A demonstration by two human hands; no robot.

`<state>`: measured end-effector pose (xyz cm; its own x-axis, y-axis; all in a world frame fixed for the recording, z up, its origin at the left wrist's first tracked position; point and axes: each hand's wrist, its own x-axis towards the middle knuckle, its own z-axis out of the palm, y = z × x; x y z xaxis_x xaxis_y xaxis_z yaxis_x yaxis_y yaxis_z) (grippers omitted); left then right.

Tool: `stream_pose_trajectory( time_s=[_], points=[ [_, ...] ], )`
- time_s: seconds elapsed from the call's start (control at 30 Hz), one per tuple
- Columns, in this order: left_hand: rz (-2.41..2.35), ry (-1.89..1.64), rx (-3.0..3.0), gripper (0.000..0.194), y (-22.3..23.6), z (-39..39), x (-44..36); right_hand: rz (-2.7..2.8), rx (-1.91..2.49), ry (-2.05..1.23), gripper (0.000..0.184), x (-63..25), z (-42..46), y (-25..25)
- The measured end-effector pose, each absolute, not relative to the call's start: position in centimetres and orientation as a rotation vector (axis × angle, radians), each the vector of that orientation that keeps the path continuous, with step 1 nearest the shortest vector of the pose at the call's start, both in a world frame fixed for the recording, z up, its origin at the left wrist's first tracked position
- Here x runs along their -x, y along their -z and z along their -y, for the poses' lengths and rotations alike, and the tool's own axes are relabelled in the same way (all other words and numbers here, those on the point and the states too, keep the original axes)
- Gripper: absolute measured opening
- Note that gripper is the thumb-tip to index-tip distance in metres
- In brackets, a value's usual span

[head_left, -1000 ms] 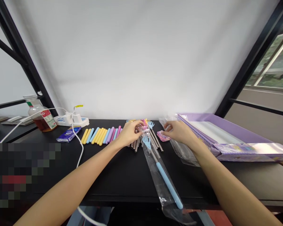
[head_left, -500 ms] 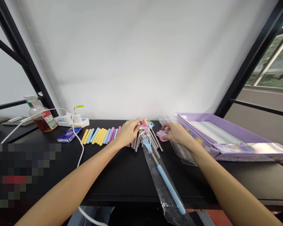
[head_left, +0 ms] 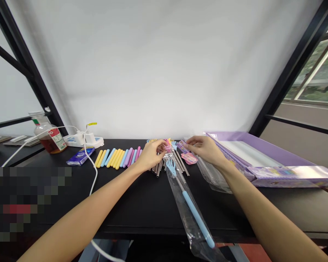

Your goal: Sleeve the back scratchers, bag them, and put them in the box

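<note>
My left hand (head_left: pixel 152 155) is closed at the top end of a long clear plastic sleeve (head_left: pixel 180 209), next to small pink pieces I cannot make out well. Inside the sleeve lies a back scratcher (head_left: pixel 198 215) with a light blue claw head and a light blue handle. My right hand (head_left: pixel 207 150) pinches a small purple printed card (head_left: pixel 182 146). Below that card, pink printed cards (head_left: pixel 189 158) lie on the table. Between and behind my hands are several metal-rod back scratchers (head_left: pixel 177 160) with blue and yellow heads, partly covered by my left hand.
Yellow, blue and purple handles (head_left: pixel 116 158) lie in a row at left. Beyond them are a blue packet (head_left: pixel 80 155), a white power strip (head_left: pixel 98 142) with cables and a bottle of brown liquid (head_left: pixel 50 136). A purple box (head_left: pixel 292 169) and clear plastic bags (head_left: pixel 214 179) occupy the right.
My right hand has lifted a purple card up from the pink cards, which now show on the table. My left hand has shifted slightly at the sleeve's top; the sleeved back scratcher stays put.
</note>
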<state>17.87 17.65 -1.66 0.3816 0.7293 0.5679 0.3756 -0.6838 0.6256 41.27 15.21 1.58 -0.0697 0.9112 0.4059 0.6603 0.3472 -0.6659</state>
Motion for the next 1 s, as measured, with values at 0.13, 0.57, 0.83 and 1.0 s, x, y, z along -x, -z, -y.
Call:
stream_pose_trajectory(
  time_s=[0.13, 0.57, 0.83, 1.0],
  points=[
    [-0.931, -1.182, -2.154, 0.034, 1.5, -17.4, -18.0, 1.902, 1.105, -0.408, 0.029, -40.5, -14.7, -1.7],
    [-0.743, -1.101, -2.122, 0.049, 1.9, -17.6, -18.0, 1.989, 0.919, 0.032, 0.021, -39.9, -15.3, -0.3],
    [-0.709, -1.076, -2.150, 0.049, 1.7, -17.5, -18.0, 2.062, 0.992, 0.017, 0.026, -40.1, -15.4, -0.3],
    [-0.705, -1.101, -2.146, 0.047, 1.7, -17.5, -18.0, 2.051, 1.063, 0.007, 0.021, -40.3, -15.6, -0.1]
  ],
)
